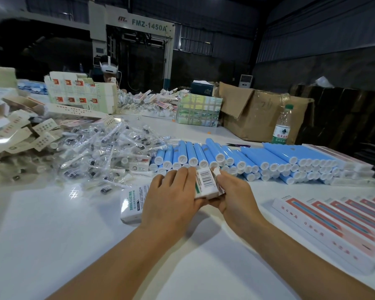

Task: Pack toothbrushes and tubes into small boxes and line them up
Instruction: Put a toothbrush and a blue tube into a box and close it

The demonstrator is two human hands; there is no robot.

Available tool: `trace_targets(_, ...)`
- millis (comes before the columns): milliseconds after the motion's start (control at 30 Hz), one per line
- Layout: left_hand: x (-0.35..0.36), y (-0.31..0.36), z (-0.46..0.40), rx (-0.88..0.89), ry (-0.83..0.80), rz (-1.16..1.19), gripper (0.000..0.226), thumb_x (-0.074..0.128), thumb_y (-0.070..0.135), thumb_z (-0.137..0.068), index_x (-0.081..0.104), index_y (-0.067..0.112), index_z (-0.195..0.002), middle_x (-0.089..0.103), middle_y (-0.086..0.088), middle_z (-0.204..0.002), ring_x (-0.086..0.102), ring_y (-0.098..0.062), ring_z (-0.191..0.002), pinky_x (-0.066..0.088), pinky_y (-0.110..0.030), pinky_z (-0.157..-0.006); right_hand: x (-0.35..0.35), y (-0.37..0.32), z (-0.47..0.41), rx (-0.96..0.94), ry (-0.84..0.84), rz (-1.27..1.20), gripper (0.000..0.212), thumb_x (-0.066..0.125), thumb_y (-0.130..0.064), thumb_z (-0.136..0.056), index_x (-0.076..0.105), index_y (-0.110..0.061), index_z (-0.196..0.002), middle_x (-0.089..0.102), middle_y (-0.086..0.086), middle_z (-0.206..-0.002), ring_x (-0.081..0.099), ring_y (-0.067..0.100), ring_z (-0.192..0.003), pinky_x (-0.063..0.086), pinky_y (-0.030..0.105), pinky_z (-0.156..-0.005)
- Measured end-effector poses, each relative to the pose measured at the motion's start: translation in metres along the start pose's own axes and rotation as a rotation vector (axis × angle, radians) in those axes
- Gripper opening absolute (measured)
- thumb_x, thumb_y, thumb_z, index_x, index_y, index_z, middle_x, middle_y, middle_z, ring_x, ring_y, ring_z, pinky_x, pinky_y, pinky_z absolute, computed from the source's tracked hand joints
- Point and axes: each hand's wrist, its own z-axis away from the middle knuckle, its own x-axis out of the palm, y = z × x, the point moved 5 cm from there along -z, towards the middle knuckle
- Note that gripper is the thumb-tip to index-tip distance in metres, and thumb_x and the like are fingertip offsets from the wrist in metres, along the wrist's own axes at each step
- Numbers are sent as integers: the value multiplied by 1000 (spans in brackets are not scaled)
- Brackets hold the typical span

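Both hands hold a small white box point(206, 182) with a barcode, just above the white table point(52, 234). My left hand point(171, 200) grips its left side; my right hand point(234, 193) holds its right side and pinches the end flap. A second small white box point(131, 203) with green lettering lies flat left of my left hand. Behind the hands lies a stack of blue tubes point(236, 159) with white caps. A heap of wrapped toothbrushes point(100, 152) spreads to the left.
Flat unfolded boxes point(24, 126) pile at far left. Long pink-and-white boxes point(338, 224) line the right edge. A water bottle point(283, 126), a cardboard carton point(260, 111) and a green patterned box point(198, 111) stand behind. A person with a headset point(108, 70) sits across the table.
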Motion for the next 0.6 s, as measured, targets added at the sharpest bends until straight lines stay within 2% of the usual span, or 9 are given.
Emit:
trace_targets(67, 1, 0, 0, 7, -4, -7, 63, 64, 50, -73, 67, -1, -108, 68, -12, -95, 66, -30, -80, 53, -39, -66, 1, 1, 2, 3, -19, 0, 29, 41, -5, -96, 70, -9, -94, 74, 12, -91, 72, 24, -84, 58, 35, -62)
trace_targets(167, 3, 1, 0, 28, -25, -18, 65, 74, 49, -69, 66, -2, -109, 68, -13, -94, 66, -30, -79, 53, -40, -65, 3, 3, 2, 30, -30, 8, 28, 43, -3, -94, 71, -6, -99, 73, 15, -94, 71, 27, -87, 59, 39, -67)
trace_targets(300, 3, 5, 1, 53, -30, -50, 63, 68, 50, -73, 66, -2, -109, 68, -14, -93, 65, -30, -78, 53, -38, -64, 6, 5, 4, 94, -22, -113, 31, 39, -2, -91, 69, 1, -95, 71, 21, -89, 70, 26, -75, 58, 38, -61)
trace_targets(367, 3, 6, 1, 44, -40, -65, 64, 75, 48, -71, 66, -2, -110, 68, -13, -94, 65, -30, -78, 53, -38, -64, 7, 6, 5, 113, -36, -136, 32, 38, -8, -92, 68, 1, -99, 72, 20, -90, 69, 25, -76, 58, 38, -65)
trace_targets(467, 0, 5, 1, 33, -39, -85, 62, 67, 50, -75, 67, -1, -110, 68, -14, -95, 65, -30, -78, 53, -38, -64, 9, 4, 7, 44, -62, 44, 36, 34, -4, -93, 69, -9, -103, 73, 11, -95, 69, 21, -87, 56, 40, -80)
trace_targets(533, -2, 2, 0, 21, -30, -73, 61, 65, 50, -76, 67, -1, -108, 68, -13, -93, 65, -30, -77, 52, -37, -63, 11, 1, 9, -21, -80, 176, 40, 35, 1, -92, 69, -21, -97, 74, -5, -86, 69, 8, -83, 57, 27, -76)
trace_targets(600, -1, -1, 0, -1, -35, -70, 62, 75, 49, -70, 67, -2, -106, 67, -13, -89, 64, -30, -73, 50, -37, -60, 8, -1, 9, -70, -49, 298, 36, 44, -1, -92, 67, -28, -100, 73, -10, -90, 67, 4, -86, 56, 21, -75)
